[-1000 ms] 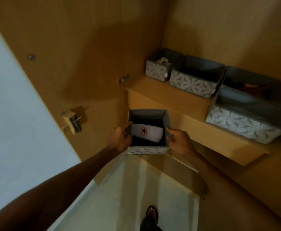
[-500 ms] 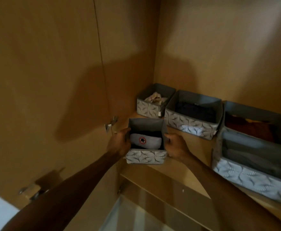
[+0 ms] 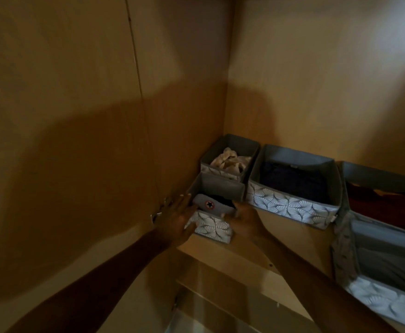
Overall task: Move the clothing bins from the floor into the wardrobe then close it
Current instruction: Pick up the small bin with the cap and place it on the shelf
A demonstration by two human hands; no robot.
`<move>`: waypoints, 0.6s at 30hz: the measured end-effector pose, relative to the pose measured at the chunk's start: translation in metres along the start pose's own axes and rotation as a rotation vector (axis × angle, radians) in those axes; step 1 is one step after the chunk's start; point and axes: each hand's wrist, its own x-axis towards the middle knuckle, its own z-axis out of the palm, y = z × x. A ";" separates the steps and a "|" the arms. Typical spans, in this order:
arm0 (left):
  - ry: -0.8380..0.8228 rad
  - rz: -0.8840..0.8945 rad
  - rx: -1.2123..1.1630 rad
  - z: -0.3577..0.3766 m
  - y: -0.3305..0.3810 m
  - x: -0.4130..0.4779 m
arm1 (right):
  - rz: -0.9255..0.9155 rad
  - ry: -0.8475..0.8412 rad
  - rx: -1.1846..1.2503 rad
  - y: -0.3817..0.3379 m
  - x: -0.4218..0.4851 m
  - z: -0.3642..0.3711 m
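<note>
- Small bin (image 3: 212, 227) sits on the wardrobe shelf (image 3: 252, 251), lower centre of frame. It is tucked into the corner, right in front of the rear small bin (image 3: 235, 141) and just beside the medium bin (image 3: 290, 205).
- Left hand (image 3: 177, 217): fingers straight and flat along the bin's left wall, thumb near the front face. It is pressing, not clamping, likely to steer the bin off the side panel (image 3: 184, 116).
- Right hand (image 3: 244, 219): against the bin's right wall. It's too dark to tell whether it grips or only pushes.
- Holding both sides makes sense, since soft fabric walls buckle if pushed from one side.
- Folded grey item with a star patch (image 3: 210, 205) lies on top inside.
- Front edge is close to the shelf lip, so I'd push it further back.
- Large bins (image 3: 384, 299) are already shelved at lower right; the door isn't closed yet.
</note>
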 end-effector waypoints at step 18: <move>-0.225 -0.054 0.298 0.010 0.004 0.011 | -0.246 0.073 -0.643 0.005 0.004 0.019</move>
